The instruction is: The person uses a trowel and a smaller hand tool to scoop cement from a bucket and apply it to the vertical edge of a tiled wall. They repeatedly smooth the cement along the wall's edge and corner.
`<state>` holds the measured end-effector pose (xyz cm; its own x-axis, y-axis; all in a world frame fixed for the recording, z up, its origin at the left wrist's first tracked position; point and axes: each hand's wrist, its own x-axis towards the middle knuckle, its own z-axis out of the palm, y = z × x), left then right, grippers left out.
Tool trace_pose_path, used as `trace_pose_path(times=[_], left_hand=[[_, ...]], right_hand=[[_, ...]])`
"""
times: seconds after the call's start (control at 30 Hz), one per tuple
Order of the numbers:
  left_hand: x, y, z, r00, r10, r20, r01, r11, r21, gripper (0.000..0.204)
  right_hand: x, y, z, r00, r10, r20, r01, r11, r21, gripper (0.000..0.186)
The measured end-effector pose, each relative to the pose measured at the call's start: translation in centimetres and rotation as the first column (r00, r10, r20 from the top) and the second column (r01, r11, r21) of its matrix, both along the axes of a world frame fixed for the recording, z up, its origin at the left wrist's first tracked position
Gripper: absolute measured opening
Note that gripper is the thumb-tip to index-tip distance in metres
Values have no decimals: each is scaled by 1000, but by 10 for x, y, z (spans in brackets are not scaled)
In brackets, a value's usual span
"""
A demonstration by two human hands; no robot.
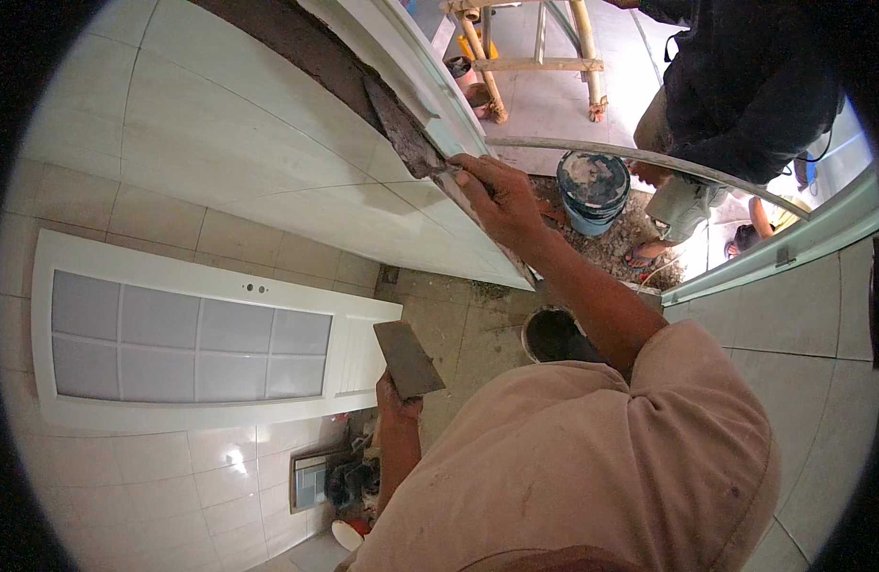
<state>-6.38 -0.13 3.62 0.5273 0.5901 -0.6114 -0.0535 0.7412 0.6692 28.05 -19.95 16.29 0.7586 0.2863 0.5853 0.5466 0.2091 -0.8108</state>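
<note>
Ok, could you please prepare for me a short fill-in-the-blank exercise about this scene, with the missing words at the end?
1. In the picture, the right hand appears ____ (higher/lower) than the left hand.
2. The flat grey plate is held in the person's ____ hand.
3. The glazed part of the white door is divided into ____ panes.
4. In the picture, the blue-and-black bucket appears nearer to the ____ hand.

Missing words: higher; left; eight; right.

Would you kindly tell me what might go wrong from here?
The ragged mortar beside the right hand might crumble if pressed. The flat rectangular plate in the left hand overlaps the white door in view, so it could scrape it if truly close. The round open container on the floor might get kicked.
</note>
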Motion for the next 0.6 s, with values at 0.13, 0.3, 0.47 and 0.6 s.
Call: trace_pose_path(times=[0.13,0.3,0.47,0.6], left_hand=[[-4,-4,4,995,-93,33,93,996,16,40],[-8,-9,3,992,-89,92,89,996,7,39],[5,-20,8,999,-20,-36,19,1000,-18,41],[10,-27,7,999,-40,-21,39,999,-24,41]], right_hand=[[-16,0,-14,996,-74,43,78,992,-96,27],[-57,-23,-26,992,56,-112,-63,996,-55,26],[-3,-12,7,988,-76,135,76,997,2,25],[-3,-10,2,997,-18,72,24,997,-80,25]])
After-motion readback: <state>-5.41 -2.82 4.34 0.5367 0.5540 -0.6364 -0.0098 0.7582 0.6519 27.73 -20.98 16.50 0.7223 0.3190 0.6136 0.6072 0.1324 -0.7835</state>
